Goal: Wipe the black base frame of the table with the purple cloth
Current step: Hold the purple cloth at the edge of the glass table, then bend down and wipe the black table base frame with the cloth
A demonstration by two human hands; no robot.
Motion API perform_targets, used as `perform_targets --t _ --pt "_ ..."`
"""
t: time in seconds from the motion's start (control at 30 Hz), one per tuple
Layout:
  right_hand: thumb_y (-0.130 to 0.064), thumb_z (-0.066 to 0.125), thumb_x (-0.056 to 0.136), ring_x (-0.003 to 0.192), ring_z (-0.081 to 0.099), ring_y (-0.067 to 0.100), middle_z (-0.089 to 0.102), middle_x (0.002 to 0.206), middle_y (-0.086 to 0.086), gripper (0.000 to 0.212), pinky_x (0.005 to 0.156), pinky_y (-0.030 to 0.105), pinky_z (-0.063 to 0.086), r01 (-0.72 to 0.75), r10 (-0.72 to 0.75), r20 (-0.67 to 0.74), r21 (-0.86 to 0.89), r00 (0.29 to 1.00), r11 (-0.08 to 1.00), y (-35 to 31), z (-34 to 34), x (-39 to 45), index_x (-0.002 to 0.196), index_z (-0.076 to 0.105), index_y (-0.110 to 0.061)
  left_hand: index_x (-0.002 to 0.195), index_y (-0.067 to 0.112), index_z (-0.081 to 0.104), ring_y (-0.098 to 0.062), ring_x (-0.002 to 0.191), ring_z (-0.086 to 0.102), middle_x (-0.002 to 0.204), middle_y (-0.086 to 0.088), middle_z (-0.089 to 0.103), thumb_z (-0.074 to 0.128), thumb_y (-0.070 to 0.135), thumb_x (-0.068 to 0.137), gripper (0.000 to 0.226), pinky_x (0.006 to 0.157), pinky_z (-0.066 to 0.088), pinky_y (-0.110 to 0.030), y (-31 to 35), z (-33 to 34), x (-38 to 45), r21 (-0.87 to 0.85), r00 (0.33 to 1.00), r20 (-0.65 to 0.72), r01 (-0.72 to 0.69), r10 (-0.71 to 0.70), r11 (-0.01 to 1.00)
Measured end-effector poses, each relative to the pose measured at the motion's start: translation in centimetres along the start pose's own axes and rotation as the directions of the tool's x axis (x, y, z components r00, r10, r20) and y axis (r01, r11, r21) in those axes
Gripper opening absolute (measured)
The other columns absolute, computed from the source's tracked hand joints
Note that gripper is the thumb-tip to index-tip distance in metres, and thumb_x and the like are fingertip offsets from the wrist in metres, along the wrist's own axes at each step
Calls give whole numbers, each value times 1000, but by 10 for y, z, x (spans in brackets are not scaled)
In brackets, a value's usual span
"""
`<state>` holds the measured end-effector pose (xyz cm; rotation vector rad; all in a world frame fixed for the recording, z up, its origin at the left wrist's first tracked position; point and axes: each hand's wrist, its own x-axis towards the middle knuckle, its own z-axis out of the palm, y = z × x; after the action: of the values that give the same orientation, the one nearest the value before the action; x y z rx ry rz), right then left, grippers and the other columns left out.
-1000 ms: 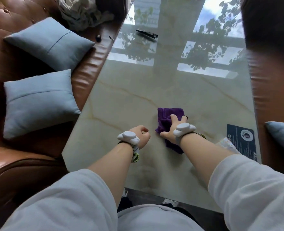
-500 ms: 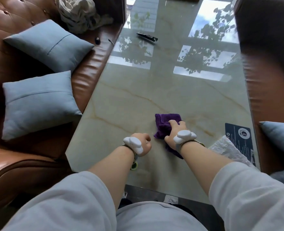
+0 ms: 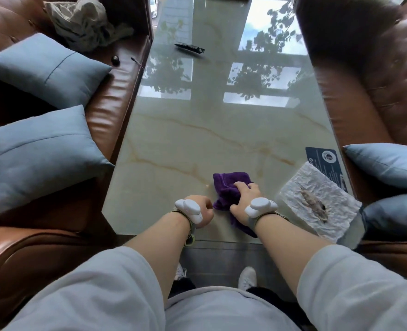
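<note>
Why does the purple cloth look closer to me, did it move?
Yes. The purple cloth slid toward the table's near edge, pulled by the right hand.

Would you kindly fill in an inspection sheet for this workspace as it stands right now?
Surface: glossy marble-look tabletop, reflecting windows and foliage.
Job's things: purple cloth bunched on the top near the front edge; black base frame not visible.
Clutter: crumpled paper with a brownish scrap, dark blue card, black wrapper.
Grippers: right hand clutches the cloth; left hand fisted, empty, beside it.
Cables: nothing seen.
Surroundings: brown leather sofas either side, blue cushions, rumpled fabric.
</note>
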<state>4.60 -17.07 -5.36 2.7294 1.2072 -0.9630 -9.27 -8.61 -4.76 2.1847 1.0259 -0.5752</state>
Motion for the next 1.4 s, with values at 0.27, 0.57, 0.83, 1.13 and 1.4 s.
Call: perform_targets --t 0.27,0.57,0.83,1.13,1.4 --pt "-27 56 85 116 53 33 34 142 7 57 95 36 44 101 -100 38 -21 994 995 32 11 -40 138 37 -31 116 12 65 -26 105 63 114 -7 69 40 26 96 36 90 50 -33 26 29 -38 -18 999 -33 36 -37 999" --pt "-25 54 83 113 58 24 55 129 0 56 78 28 37 298 -283 112 -157 953 941 81 15 -98 137 45 -36 112 17 66 -25 104 63 113 -4 68 43 32 92 34 85 49 -30 67 127 -105 -6 988 3 157 -157 988" --pt "-24 54 81 105 62 20 65 116 -3 45 74 24 42 370 -326 260 -144 909 918 102 42 -140 124 56 -34 117 21 65 -22 108 62 116 -1 68 43 32 93 34 89 47 -29 68 146 -142 -67 963 -58 258 -262 964" --pt "-24 53 83 83 55 18 60 100 -5 44 59 25 36 405 -294 369 -274 882 873 70 79 -141 126 53 -35 114 18 66 -23 103 63 114 -3 69 45 30 95 31 76 42 -26 23 187 -155 -234 950 34 310 -311 921" --pt "-27 54 84 82 54 20 59 102 -4 46 52 24 31 439 -247 465 -366 850 821 1 152 -130 129 52 -37 111 16 65 -30 92 62 110 -10 69 42 28 94 31 57 34 -26 -72 232 -159 -452 912 97 396 -398 799"
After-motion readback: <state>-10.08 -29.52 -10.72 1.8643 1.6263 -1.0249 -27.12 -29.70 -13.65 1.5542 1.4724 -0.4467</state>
